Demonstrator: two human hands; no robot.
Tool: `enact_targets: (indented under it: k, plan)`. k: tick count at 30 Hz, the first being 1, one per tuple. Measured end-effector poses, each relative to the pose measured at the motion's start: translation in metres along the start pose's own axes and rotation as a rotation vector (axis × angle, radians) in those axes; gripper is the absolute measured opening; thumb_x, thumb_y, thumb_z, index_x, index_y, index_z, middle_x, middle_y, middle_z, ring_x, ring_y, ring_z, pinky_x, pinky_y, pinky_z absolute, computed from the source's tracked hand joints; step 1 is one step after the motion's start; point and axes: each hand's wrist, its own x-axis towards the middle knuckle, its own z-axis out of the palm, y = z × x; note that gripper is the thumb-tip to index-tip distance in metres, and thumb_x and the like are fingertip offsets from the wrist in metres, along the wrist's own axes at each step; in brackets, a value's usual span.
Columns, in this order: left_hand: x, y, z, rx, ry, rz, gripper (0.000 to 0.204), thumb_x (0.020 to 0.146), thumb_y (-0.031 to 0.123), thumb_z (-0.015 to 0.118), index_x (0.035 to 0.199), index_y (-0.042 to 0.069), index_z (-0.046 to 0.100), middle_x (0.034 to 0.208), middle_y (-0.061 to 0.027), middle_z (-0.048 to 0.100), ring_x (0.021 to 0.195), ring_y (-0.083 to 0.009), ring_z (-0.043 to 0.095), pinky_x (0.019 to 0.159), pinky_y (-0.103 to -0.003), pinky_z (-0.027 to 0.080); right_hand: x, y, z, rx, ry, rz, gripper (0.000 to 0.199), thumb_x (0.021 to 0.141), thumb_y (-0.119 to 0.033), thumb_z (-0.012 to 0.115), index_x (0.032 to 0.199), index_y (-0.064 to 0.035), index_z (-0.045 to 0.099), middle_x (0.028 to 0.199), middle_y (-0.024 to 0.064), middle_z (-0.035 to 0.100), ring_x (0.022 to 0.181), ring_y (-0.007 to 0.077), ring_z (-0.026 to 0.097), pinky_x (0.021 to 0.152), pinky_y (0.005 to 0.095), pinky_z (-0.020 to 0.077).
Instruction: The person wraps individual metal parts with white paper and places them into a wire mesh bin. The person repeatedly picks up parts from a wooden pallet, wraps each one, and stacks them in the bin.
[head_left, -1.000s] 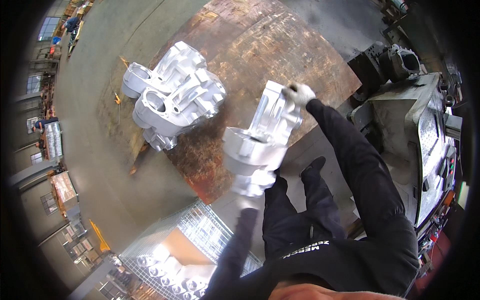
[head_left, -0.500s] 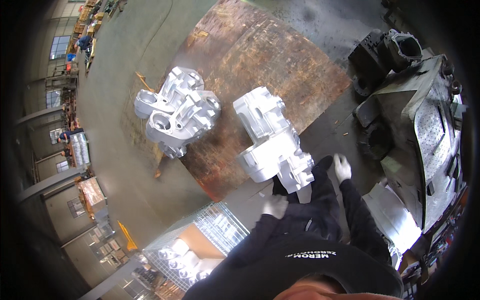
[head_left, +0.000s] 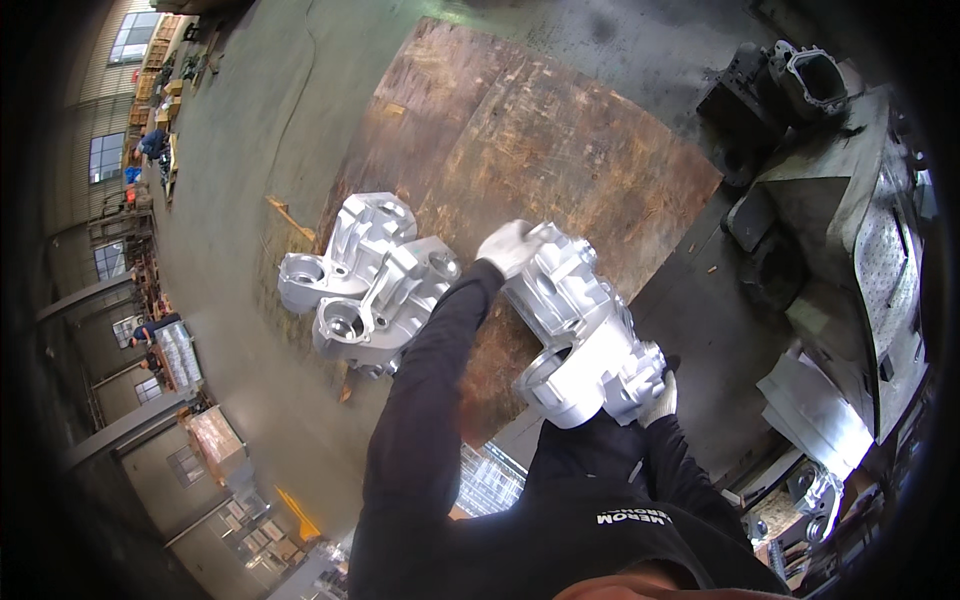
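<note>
I hold a large silver cast-metal housing [head_left: 580, 320] with both gloved hands, over the near edge of a worn brown wooden board [head_left: 560, 130]. My left hand [head_left: 508, 247] grips its far upper end. My right hand [head_left: 660, 400] holds its near lower end from underneath. Two similar silver housings [head_left: 365, 280] lie side by side on the board to the left, a short gap away from the held one.
Dark engine-like castings [head_left: 790, 85] and a grey metal machine [head_left: 860, 230] stand to the right. A wire cage [head_left: 490, 480] sits below my arms. The concrete floor [head_left: 250, 120] stretches left, with people and stacked goods far off.
The held housing has turned and swung over the board's near edge. My left hand has shifted up to its far end and my right hand down to its near end.
</note>
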Motion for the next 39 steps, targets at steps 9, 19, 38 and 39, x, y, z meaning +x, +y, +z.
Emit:
enact_targets:
  k: [9,19,38,39]
  plan:
    - [0.065,-0.022,0.037,0.399,-0.103,0.418,0.040,0.093,0.027,0.057,0.132,0.020,0.057,0.096,-0.0188,0.067,0.090,-0.0360,0.065,0.082,-0.046,0.052,0.001,0.009,-0.014,-1.003,0.423,-0.355,0.060,0.094,-0.053,0.055,0.120,0.0005,0.061,0.107,0.0155,0.068,0.100,0.0286,0.065,0.092,0.0428,0.0498]
    - [-0.026,0.121,0.027,-0.409,0.269,-0.040,0.064,0.099,0.050,0.043,0.098,-0.008,0.070,0.085,-0.0223,0.071,0.082,-0.0304,0.067,0.080,-0.044,0.048,-0.220,-0.096,0.012,-0.719,0.681,-0.870,0.054,0.089,-0.056,0.058,0.093,-0.0052,0.073,0.087,0.0144,0.072,0.088,0.0273,0.070,0.079,0.0375,0.0505]
    - [-0.008,0.640,0.098,-1.192,0.265,0.407,0.038,0.098,0.032,0.048,0.105,-0.004,0.060,0.104,-0.0083,0.060,0.093,-0.0212,0.056,0.084,-0.036,0.047,-0.382,-0.522,-0.075,-0.295,0.435,-1.362,0.057,0.091,-0.046,0.064,0.121,0.0031,0.064,0.110,0.0180,0.070,0.103,0.0246,0.066,0.090,0.0332,0.0485]
    - [-0.010,0.650,0.104,-1.161,0.238,0.461,0.040,0.098,0.034,0.048,0.108,-0.004,0.060,0.106,-0.0094,0.061,0.096,-0.0219,0.058,0.086,-0.037,0.047,-0.378,-0.536,-0.078,-0.274,0.374,-1.428,0.058,0.091,-0.046,0.065,0.122,0.0032,0.063,0.110,0.0169,0.070,0.103,0.0240,0.066,0.091,0.0327,0.0486]
